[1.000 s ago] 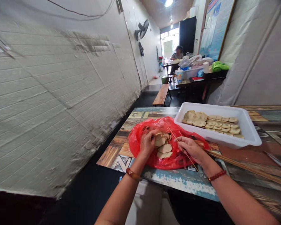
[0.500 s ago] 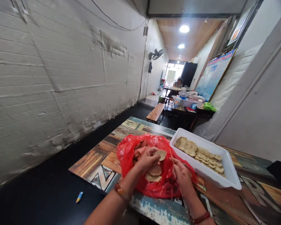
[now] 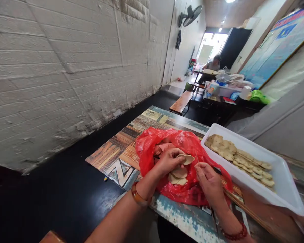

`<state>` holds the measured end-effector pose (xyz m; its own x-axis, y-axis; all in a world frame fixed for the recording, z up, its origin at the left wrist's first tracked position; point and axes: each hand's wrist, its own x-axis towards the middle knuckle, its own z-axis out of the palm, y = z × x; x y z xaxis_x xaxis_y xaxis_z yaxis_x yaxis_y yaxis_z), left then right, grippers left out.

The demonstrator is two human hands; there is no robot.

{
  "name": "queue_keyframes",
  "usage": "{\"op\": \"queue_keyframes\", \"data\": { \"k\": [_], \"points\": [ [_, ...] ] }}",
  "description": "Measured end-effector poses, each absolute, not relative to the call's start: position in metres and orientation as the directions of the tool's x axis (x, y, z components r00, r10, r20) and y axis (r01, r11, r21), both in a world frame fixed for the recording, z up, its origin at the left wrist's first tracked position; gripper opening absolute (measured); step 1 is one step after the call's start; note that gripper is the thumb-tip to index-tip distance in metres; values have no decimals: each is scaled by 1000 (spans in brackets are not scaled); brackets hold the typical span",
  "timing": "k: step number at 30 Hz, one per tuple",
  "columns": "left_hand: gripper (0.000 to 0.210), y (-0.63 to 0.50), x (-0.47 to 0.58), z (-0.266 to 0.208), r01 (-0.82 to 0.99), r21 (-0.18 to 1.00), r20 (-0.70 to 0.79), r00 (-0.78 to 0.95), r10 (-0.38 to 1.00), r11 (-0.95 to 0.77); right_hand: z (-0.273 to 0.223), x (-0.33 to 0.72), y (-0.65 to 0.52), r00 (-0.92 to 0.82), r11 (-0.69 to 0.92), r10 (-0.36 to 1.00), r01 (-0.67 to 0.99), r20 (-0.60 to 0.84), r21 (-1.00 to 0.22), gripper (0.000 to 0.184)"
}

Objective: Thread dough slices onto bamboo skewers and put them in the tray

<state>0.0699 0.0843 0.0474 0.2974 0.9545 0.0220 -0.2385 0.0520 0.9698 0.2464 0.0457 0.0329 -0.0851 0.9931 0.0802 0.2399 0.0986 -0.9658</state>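
Over an open red plastic bag (image 3: 152, 148), my left hand (image 3: 171, 162) pinches a pale, flat round slice (image 3: 188, 159). More such slices (image 3: 179, 172) lie in the bag just below that hand, and pinkish pieces (image 3: 164, 147) show behind it. To the right, my right hand (image 3: 209, 180) has its thumb and forefinger closed on a thin wooden skewer (image 3: 197, 158). The skewer's tip points up close to the slice, apart from it as far as I can see. Most of its length is hidden by the hand.
A white plastic tray (image 3: 288, 189) holds rows of skewered pale slices (image 3: 240, 158). Loose sticks (image 3: 245, 207) lie on the patterned table (image 3: 126, 141) beside the bag. Beyond stand a wooden bench (image 3: 181, 102), a cluttered table (image 3: 225, 94) and a seated person (image 3: 212, 64).
The view has shifted, so table, bag and tray appear higher and the tray further right. In my left hand the slice has tilted flatter. My right hand still holds the skewer near it.
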Motion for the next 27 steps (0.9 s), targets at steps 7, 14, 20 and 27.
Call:
{"op": "queue_keyframes", "data": {
  "k": [7,14,20,27],
  "points": [
    [29,82,79,48,-110,993,84,348,934,-48,38,254,48,-51,51,998,236,40,-970,35],
    [41,80,79,47,-183,982,57,476,878,35,37,253,53,-114,-38,993,53,-44,-998,37],
    [46,81,81,49,-327,931,-18,405,914,163,38,255,48,-74,-88,994,-53,-84,-995,30],
    [40,78,80,48,-323,868,-189,487,853,377,35,256,47,8,27,1000,-2,27,-1000,24]
  ]
}}
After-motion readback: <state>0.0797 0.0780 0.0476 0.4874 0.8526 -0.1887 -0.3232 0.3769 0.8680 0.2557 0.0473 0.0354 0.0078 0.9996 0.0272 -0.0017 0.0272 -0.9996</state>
